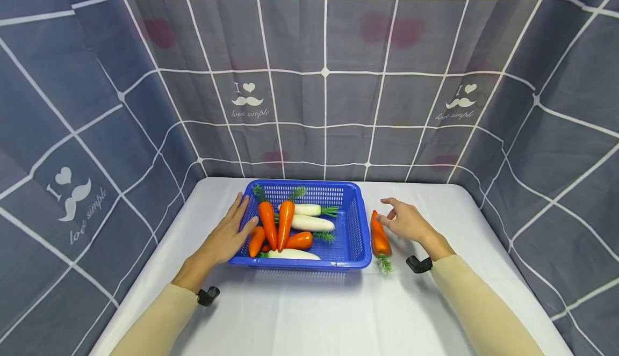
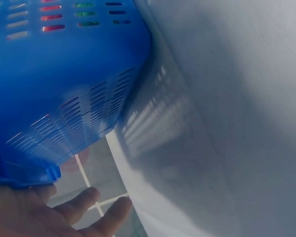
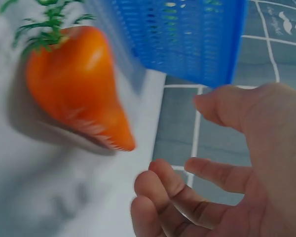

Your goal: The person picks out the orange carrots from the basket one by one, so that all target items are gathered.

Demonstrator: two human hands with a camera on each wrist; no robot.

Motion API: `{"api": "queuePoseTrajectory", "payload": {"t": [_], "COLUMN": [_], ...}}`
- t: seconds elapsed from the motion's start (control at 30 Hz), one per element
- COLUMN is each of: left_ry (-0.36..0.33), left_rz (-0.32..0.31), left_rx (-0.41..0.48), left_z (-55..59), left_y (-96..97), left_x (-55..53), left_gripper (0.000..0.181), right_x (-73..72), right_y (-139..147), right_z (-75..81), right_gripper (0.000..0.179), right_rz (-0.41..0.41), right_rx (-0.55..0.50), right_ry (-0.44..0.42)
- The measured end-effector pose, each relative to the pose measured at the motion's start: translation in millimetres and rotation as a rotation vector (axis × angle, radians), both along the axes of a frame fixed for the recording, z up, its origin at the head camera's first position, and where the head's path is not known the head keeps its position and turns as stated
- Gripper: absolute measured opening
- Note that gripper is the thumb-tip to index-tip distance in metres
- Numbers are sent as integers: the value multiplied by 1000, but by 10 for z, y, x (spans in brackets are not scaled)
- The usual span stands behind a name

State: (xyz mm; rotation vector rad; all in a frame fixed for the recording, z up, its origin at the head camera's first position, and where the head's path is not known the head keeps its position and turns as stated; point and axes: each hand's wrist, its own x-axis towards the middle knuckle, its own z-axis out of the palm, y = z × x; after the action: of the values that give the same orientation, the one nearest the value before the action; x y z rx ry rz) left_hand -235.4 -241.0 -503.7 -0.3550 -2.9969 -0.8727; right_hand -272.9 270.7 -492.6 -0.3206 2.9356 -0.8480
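Observation:
A blue plastic basket stands on the table, holding several orange carrots and white radishes. Against its left rim lies my left hand, fingers extended; the left wrist view shows the fingers by the basket's outer edge. To the right of the basket, one carrot lies on the table, its green top toward me. My right hand hovers just right of that carrot's tip, fingers loosely bent and thumb apart. In the right wrist view a gap separates this hand from the carrot.
A white cloth covers the table. Grey checked curtains with white lines enclose the back and both sides. The basket's back rim is near the table's far edge. Each wrist wears a small black device.

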Motion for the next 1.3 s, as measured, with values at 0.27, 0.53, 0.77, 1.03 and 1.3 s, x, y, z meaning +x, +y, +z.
{"api": "queuePoseTrajectory", "payload": {"t": [0.27,0.53,0.77,1.03,1.3], "left_ry": [6,2,3,-4,3], "left_rz": [4,22,24,32,31], "left_rx": [7,11,11,7,10], "left_z": [14,4,8,13,1], "left_y": [9,9,16,34,27], "left_x": [0,6,24,30,33], "left_gripper": [84,82,82,81,81], "right_x": [-81,-152,-223,-340,-463], "right_y": [-262,-620,-941,-1266,-1569], "right_z": [242,454,551,540,400], "right_gripper": [59,55,59,59,62], "right_rz": [4,141,283,407,508], "right_rx": [19,-33,-11,30,60], "right_ry": [166,211,228,210,157]}}
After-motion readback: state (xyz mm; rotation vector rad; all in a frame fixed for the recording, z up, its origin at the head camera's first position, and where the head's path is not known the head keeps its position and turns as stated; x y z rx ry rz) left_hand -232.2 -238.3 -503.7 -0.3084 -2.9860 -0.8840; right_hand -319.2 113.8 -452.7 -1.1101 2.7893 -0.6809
